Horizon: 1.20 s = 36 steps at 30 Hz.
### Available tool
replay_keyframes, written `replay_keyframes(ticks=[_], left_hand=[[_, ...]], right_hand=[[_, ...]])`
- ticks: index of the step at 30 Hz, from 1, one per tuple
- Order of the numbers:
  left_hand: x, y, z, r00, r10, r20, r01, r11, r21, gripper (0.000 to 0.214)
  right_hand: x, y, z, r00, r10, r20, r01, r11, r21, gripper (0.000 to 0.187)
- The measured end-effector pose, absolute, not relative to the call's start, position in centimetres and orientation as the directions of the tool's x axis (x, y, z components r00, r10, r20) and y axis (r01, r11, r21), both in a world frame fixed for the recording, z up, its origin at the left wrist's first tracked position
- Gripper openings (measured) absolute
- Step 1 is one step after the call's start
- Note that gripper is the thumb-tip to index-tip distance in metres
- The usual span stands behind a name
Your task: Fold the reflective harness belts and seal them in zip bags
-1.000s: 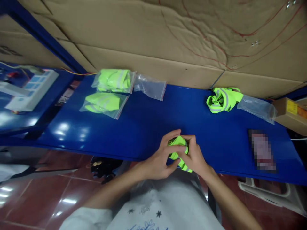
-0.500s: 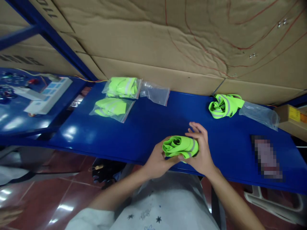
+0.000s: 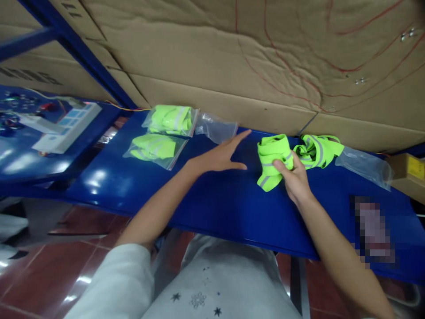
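Observation:
A rolled neon-yellow reflective strap bundle (image 3: pixel 274 153) with grey stripes is gripped in my right hand (image 3: pixel 297 179), thumb in front, one end hanging down. My left hand (image 3: pixel 221 155) is stretched out with fingers apart, holding nothing, close to an empty clear zip bag (image 3: pixel 214 128) at the back of the table. Just behind my right hand lies a second neon strap bundle (image 3: pixel 318 150), loosely coiled. Another clear bag (image 3: pixel 363 166) lies to its right.
Two bagged neon bundles, one behind (image 3: pixel 172 119) and one in front (image 3: pixel 154 147), lie at the left of the blue table (image 3: pixel 215 204). A cardboard wall rises behind. A small carton (image 3: pixel 410 170) and a blurred-out item (image 3: pixel 373 228) are on the right. A power strip (image 3: pixel 68 128) sits far left.
Both hands have parted and moved forward. My left hand has let go of the strap bundle and reached toward the empty bag; my right hand has carried the bundle toward the back right.

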<state>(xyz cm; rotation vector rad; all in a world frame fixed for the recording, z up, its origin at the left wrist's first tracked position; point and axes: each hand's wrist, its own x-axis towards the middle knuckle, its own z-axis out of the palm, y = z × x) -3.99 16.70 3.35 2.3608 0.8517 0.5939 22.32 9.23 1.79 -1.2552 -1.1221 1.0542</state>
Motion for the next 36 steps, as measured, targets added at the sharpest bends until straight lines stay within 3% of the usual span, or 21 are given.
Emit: replay_keyframes(ticks=[3,6,8,14,17,21,23,25,29,32,34,36], left_hand=[[-5.7,18.2,2.0,0.517,0.839,0.169,0.758,-0.54,0.364,0.083],[-5.7,17.0,2.2,0.527,0.845,0.096,0.81,-0.533,0.245,0.071],[-5.2,15.6,2.9,0.603,0.795,0.066,0.759,-0.597,0.258,0.076],[-5.5,13.0,4.0,0.765,0.64,0.073,0.537,-0.697,0.475,0.096],[-6.6,12.8,4.3,0.772,0.635,0.005,0.571,-0.698,0.432,0.103],[-6.9,12.7,5.4,0.659,0.747,-0.09,0.736,-0.616,0.281,0.075],[-6.2,12.7,5.8,0.584,0.811,-0.004,0.79,-0.568,0.232,0.049],[-5.1,12.7,5.8,0.503,0.856,0.114,0.815,-0.515,0.265,0.031],[-3.1,12.1,5.0,0.367,0.883,0.291,0.795,-0.461,0.395,0.024],[-2.0,11.0,4.5,0.314,0.874,0.372,0.82,-0.447,0.359,0.022],[-1.6,10.5,4.3,0.325,0.864,0.385,0.809,-0.465,0.36,0.018],[-1.6,10.6,4.1,0.348,0.872,0.344,0.743,-0.481,0.466,0.018]], right_hand=[[23.6,9.8,1.2,0.25,0.966,-0.072,-0.072,-0.055,-0.996,0.061],[24.4,9.8,1.2,0.248,0.961,-0.126,-0.089,-0.107,-0.99,0.055],[24.5,9.8,1.2,0.232,0.963,-0.14,-0.066,-0.128,-0.99,0.051],[23.6,9.5,1.2,0.185,0.957,-0.225,-0.025,-0.224,-0.974,0.056],[23.2,9.5,1.1,0.159,0.958,-0.237,-0.009,-0.239,-0.971,0.056],[23.2,9.7,1.1,0.177,0.956,-0.234,-0.008,-0.236,-0.972,0.058],[23.3,9.6,1.3,0.177,0.957,-0.228,-0.011,-0.23,-0.973,0.059],[23.3,9.1,1.7,0.117,0.969,-0.218,-0.001,-0.219,-0.976,0.058],[22.7,7.2,2.6,-0.096,0.98,-0.177,0.082,-0.169,-0.982,0.062],[21.8,6.2,3.0,-0.149,0.977,-0.15,0.122,-0.133,-0.984,0.064],[21.4,6.1,3.1,-0.153,0.979,-0.132,0.139,-0.111,-0.984,0.062],[21.3,6.4,3.1,-0.157,0.98,-0.122,0.16,-0.097,-0.982,0.06]])
